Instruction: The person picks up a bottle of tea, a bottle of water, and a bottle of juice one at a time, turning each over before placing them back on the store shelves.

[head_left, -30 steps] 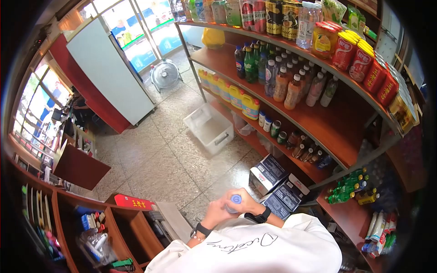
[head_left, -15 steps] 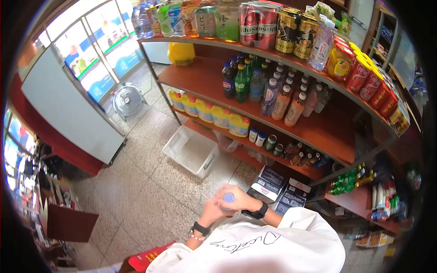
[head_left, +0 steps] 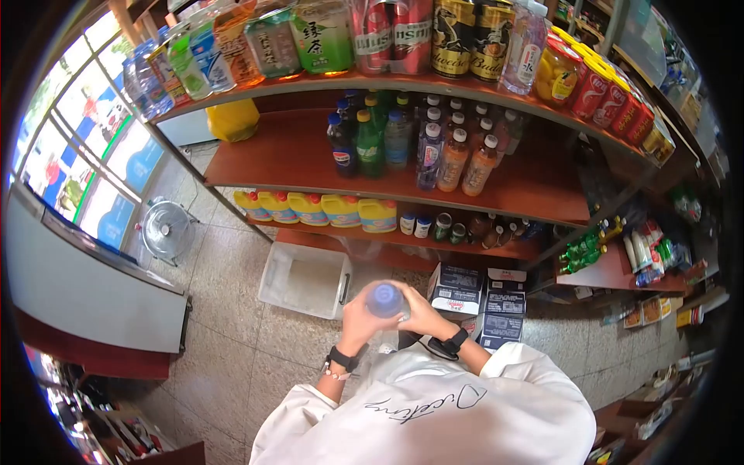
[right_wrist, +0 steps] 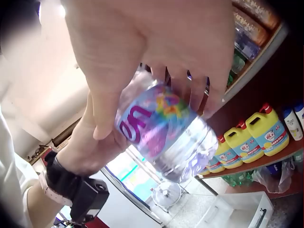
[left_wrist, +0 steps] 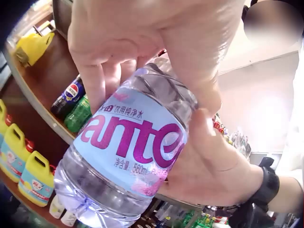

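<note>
"Where does the head view look from?"

"Above the left hand (head_left: 360,319) and right hand (head_left: 420,311), forward and down, with the shelf (head_left: 287,147) beyond them."

"And the wrist views?"

"Much nearer: each looks along its own hand, which fills the top, to the bottle (left_wrist: 126,147) at its fingers. The opposite hand enters from the side."

"What's shared?"

"The yellow jugs (head_left: 339,211) beyond the hands, in all three. Head and right wrist views also share the fan (head_left: 167,231) and tub (head_left: 279,298)."
</note>
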`<state>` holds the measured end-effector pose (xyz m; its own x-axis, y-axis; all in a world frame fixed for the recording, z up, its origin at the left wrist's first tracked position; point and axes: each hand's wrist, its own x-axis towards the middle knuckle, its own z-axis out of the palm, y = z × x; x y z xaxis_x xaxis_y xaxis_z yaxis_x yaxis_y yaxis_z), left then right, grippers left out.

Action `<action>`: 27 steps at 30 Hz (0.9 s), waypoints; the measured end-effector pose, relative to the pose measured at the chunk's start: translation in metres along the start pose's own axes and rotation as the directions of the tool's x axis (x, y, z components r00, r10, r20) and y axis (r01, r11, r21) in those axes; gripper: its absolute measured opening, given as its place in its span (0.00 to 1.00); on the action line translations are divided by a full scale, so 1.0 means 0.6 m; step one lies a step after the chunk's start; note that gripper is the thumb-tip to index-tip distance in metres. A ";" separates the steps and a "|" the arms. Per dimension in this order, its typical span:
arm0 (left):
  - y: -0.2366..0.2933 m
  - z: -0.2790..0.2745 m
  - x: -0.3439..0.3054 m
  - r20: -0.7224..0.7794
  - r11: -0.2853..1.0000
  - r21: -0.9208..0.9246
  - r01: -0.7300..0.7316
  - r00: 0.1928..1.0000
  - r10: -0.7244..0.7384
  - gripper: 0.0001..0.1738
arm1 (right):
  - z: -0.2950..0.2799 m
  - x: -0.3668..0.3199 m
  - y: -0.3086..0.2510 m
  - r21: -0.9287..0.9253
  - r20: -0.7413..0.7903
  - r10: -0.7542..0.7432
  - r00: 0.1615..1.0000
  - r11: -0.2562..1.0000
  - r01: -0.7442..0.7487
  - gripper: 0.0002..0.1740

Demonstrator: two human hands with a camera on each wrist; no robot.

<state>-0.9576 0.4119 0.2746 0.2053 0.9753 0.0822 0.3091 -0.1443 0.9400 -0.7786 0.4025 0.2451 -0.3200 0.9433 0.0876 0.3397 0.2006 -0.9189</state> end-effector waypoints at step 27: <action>0.079 0.038 0.788 0.545 0.031 0.769 -0.638 0.680 0.491 0.34 | -0.137 0.442 0.205 -0.067 -0.698 -0.092 0.710 0.996 0.062 0.44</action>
<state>-0.8244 0.8625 0.3506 0.7972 0.5007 0.3373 0.5925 -0.7559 -0.2784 -0.7493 0.6993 0.1868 0.3587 0.8361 0.4150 0.3778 0.2765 -0.8836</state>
